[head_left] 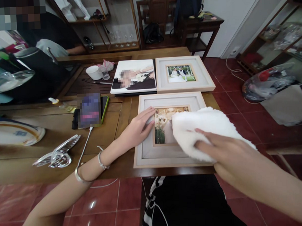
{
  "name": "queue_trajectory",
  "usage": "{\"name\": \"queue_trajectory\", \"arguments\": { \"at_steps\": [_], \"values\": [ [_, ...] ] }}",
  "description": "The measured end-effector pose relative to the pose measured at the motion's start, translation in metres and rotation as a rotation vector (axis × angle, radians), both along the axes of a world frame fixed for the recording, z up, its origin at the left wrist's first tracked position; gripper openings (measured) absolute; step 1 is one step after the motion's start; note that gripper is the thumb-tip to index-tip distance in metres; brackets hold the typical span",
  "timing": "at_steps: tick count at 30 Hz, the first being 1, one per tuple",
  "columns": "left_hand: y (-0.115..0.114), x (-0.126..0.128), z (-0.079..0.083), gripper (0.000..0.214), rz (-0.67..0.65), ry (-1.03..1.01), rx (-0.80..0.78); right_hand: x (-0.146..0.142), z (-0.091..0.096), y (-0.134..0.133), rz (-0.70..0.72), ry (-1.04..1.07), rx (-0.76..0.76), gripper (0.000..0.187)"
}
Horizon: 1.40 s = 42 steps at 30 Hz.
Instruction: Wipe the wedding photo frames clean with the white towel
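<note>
A pale wooden picture frame [148, 156] with a photo inside lies flat at the front edge of the table. My left hand [141, 125] rests open on its left side, fingers stretched out and tips at the photo's upper left corner. In my right hand [217, 143] is a white fluffy cloth [201, 124], gripped between thumb and fingers. The cloth lies over the right part of the frame and hides part of the photo. Behind, a second pale picture frame [201, 69] touches a white-edged photo panel [134, 65] on its left.
Left on the wooden table [109, 134] are a silver hair claw [59, 153], a phone [91, 110] with a white cable [84, 147], a dropper bottle [63, 105] and a white cup [94, 72]. A black kettle [36, 61] stands farther back, near another person [54, 27].
</note>
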State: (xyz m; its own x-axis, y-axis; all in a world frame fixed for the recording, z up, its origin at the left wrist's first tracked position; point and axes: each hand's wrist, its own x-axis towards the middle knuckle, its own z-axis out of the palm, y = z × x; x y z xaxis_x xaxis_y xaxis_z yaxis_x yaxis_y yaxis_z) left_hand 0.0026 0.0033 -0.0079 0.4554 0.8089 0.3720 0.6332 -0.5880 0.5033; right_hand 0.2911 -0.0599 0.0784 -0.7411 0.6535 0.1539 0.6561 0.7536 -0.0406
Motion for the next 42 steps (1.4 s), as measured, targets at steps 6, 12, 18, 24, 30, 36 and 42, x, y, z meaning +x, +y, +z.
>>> {"name": "queue_trajectory", "arguments": {
  "at_steps": [6,12,18,24,30,36,42],
  "values": [
    [0.0,0.0,0.001,0.041,0.002,-0.015,0.004,-0.011,0.001,0.059,-0.143,0.191,0.309,0.044],
    [-0.001,0.004,0.006,0.029,0.009,-0.038,-0.037,-0.06,-0.028,0.115,0.312,0.063,0.17,0.054],
    [-0.003,0.005,0.009,0.023,0.024,-0.026,-0.05,-0.082,-0.038,0.132,0.343,-0.097,0.012,0.065],
    [0.0,0.002,0.005,0.041,-0.009,-0.033,-0.028,-0.056,-0.033,0.124,0.26,-0.17,0.049,0.065],
    [0.001,0.0,-0.001,0.042,-0.002,-0.02,0.0,-0.007,-0.019,0.118,0.086,-0.244,0.083,0.062],
    [0.0,0.0,0.0,0.041,0.002,-0.02,-0.013,0.023,-0.027,0.112,-0.017,-0.233,0.126,0.055],
    [0.001,0.0,-0.002,0.041,0.005,-0.02,0.004,0.015,-0.041,0.078,0.04,-0.161,0.153,0.051]
  ]
}}
